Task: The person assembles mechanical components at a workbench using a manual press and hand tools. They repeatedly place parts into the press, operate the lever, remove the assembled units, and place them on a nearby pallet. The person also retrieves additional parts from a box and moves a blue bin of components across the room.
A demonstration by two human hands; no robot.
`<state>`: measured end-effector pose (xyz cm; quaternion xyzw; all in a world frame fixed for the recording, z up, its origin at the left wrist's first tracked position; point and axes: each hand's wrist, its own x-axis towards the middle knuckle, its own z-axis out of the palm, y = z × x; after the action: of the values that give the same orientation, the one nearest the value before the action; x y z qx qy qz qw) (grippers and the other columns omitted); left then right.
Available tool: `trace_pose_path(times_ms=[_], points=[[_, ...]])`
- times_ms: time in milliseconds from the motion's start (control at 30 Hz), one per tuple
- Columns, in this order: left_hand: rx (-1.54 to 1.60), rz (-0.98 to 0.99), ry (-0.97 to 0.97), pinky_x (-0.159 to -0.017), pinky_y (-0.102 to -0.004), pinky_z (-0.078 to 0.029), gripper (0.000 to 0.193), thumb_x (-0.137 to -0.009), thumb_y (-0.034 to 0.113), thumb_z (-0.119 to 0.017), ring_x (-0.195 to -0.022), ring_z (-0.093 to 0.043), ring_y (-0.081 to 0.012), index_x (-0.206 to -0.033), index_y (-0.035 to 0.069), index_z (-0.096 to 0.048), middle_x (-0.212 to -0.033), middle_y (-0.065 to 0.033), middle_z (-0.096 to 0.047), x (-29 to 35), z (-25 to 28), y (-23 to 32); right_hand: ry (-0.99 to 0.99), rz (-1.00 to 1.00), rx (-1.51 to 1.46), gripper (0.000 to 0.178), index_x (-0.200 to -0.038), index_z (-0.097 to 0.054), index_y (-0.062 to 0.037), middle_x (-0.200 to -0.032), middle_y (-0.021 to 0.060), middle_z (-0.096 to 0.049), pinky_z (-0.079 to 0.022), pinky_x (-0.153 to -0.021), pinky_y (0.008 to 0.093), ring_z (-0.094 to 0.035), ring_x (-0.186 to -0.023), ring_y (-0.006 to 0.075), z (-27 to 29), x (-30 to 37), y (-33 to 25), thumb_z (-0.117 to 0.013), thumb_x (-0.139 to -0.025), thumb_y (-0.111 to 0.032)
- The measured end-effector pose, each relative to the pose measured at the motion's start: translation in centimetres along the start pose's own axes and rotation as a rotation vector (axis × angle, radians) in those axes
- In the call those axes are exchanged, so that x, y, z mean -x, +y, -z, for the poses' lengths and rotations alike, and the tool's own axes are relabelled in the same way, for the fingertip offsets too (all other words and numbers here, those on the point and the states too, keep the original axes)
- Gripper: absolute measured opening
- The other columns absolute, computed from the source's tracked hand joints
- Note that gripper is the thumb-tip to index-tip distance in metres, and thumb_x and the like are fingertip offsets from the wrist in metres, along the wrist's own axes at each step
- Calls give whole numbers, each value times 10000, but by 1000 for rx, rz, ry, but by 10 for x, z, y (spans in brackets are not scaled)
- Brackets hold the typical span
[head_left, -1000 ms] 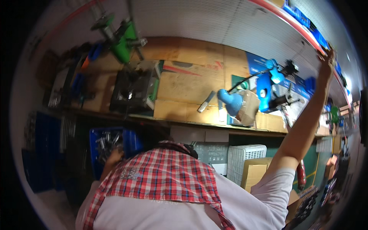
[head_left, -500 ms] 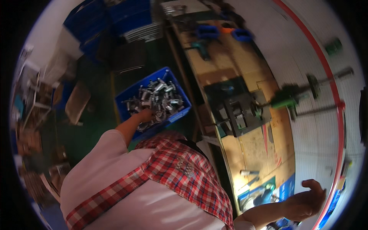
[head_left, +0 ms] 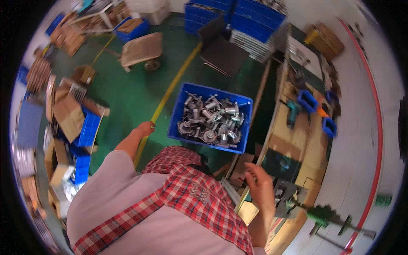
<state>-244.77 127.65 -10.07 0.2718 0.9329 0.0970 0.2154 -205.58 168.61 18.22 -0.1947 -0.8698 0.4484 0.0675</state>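
Note:
My left hand hangs over the floor, just left of a blue plastic crate and apart from it. Its fingers are closed together; a small dark spot shows at their tips, and I cannot make out what it is. The crate holds a heap of shiny metal fittings with round flanges and short cylinders. My right hand is raised near the front edge of the wooden workbench, its fingers loosely bent and apart, with nothing visible in them. Beside it on the bench sits a dark metal fixture.
A green toggle clamp device extends right from the fixture. Farther along the bench lie a teal power drill and blue bins. A dark chair, a low cart and stacked blue crates stand beyond; cardboard boxes are at left.
My left hand has come out of the crate and moved left over the floor. My right hand has swung in from the far right toward the bench edge. The view has turned left.

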Motion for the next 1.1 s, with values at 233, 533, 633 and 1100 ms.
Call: trace_pose_path(times_ms=[233, 533, 633, 1100], points=[[-115, 251, -408, -811, -444, -521, 343, -796, 325, -626, -958, -650, -333, -1072, 132, -689, -1012, -184, -675, 188, -111, -100, -589, 137, -29, 303, -1165, -579, -59, -1051, 187, -623, -478, -838, 405, -609, -967, 342, -107, -39, 63, -548, -927, -243], [309, 593, -84, -777, -381, -530, 413, -826, 254, -633, -914, -663, -273, -1208, 99, -616, -1050, -148, -683, 198, -118, -75, -728, 334, -6, 304, -1166, -588, -53, -1111, 183, -624, -476, -861, 405, -607, -1005, 340, -200, -93, 97, -543, -931, -241], [476, 555, -10, -706, -356, -538, 382, -830, 170, -622, -805, -670, -216, -1193, 52, -612, -988, -132, -696, 169, -95, -58, -722, 254, 75, 304, -1162, -594, -48, -1103, 184, -629, -479, -860, 406, -614, -997, 338, -162, -136, 32, -549, -927, -234], [654, 1066, 417, -751, -391, -527, 331, -832, 200, -623, -848, -660, -305, -1146, 97, -640, -968, -177, -684, 209, -14, -261, -811, -80, -187, 288, -1181, -583, -7, -936, 109, -667, -513, -676, 272, -649, -764, 157, -361, -380, -113, -505, -965, -180]])
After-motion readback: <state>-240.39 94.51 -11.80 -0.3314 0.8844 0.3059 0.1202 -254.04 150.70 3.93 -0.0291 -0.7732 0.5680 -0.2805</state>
